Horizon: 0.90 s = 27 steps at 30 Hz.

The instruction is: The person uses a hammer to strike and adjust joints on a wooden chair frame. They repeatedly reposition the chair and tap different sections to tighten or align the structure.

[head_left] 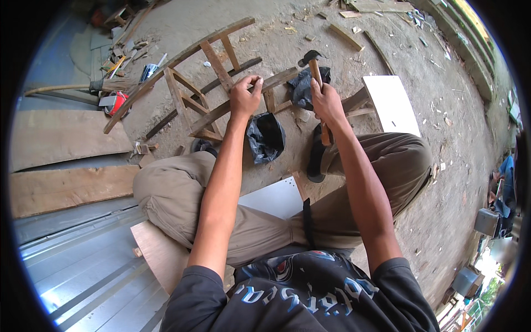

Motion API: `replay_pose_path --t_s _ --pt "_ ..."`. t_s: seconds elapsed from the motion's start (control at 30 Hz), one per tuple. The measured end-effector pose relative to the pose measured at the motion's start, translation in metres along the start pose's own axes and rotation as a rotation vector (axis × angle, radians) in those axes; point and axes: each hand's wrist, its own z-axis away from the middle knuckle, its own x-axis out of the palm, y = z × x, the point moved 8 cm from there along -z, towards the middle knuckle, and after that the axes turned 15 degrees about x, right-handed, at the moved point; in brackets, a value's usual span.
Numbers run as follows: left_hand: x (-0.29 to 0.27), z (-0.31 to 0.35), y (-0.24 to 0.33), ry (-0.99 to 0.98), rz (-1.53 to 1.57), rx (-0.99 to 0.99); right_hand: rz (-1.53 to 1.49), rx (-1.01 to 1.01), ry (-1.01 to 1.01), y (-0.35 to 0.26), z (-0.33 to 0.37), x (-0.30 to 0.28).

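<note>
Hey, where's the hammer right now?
In the head view, the hammer is gripped in the person's right hand, upper middle, slightly right of centre. Its head shows beside the farther black plastic bag.

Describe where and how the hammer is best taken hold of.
Probably by its wooden handle, coming from the right, as the right hand does: the handle is long and slim, with the dark head at its far end, clear of the fingers.

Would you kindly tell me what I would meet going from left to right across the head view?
Straw broom with a wooden handle, bare left hand, bare right hand holding a wooden-handled hammer, white rectangular board, grey boxlike object.
</note>
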Motion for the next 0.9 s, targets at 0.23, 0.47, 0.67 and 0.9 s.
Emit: replay_pose_path --t_s 0.23,0.47,0.67,0.9 --pt "-0.001 0.001 0.004 0.001 -0.074 0.116 0.059 -0.053 0.032 0.004 -0.006 0.006" --pt "0.002 -0.001 0.008 -0.003 -0.143 0.160 0.101 -0.067 0.022 -0.001 0.001 0.004" --pt "0.000 0.003 0.004 0.019 -0.198 0.221 0.101 -0.093 -0.029 -0.029 0.034 0.000" --pt "0.004 0.004 0.008 0.014 -0.262 0.231 0.173 -0.496 -0.064 -0.069 0.078 0.015"
